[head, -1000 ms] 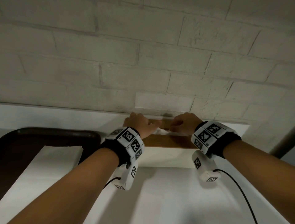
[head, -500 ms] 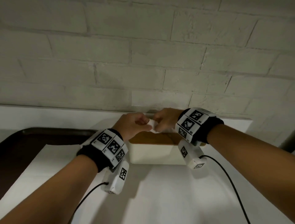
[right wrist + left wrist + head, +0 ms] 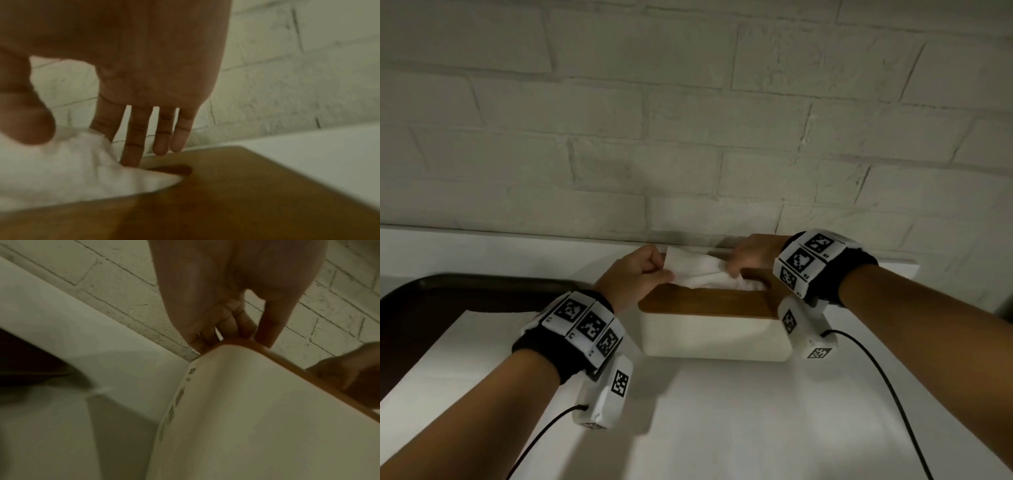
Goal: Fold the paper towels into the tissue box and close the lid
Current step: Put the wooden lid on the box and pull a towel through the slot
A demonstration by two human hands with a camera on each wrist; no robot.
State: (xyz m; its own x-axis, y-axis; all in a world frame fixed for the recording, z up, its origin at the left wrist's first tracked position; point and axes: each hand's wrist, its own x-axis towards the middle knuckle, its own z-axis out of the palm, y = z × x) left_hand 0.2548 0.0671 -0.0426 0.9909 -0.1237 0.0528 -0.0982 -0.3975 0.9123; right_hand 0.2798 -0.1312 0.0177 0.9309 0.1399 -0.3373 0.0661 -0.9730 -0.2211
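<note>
A white tissue box (image 3: 715, 337) with a wooden lid (image 3: 705, 303) stands on the white table against the brick wall. A white paper towel (image 3: 700, 270) sticks up through the lid's slot (image 3: 174, 169). My left hand (image 3: 662, 272) pinches the towel's left end above the box's left side. My right hand (image 3: 732, 269) pinches its right part between thumb and forefinger; the other fingers (image 3: 162, 138) hang straight over the lid (image 3: 236, 203). In the left wrist view my left hand (image 3: 232, 337) sits curled just above the box's corner (image 3: 257, 410); the towel is hidden there.
A dark tray (image 3: 448, 294) lies at the left on the table (image 3: 722, 428). The brick wall (image 3: 688, 137) rises right behind the box. Black cables (image 3: 887, 387) trail from both wrist cameras toward me.
My hands, close together over the middle of the lid before, have moved apart. The towel now stands spread out between them above the slot.
</note>
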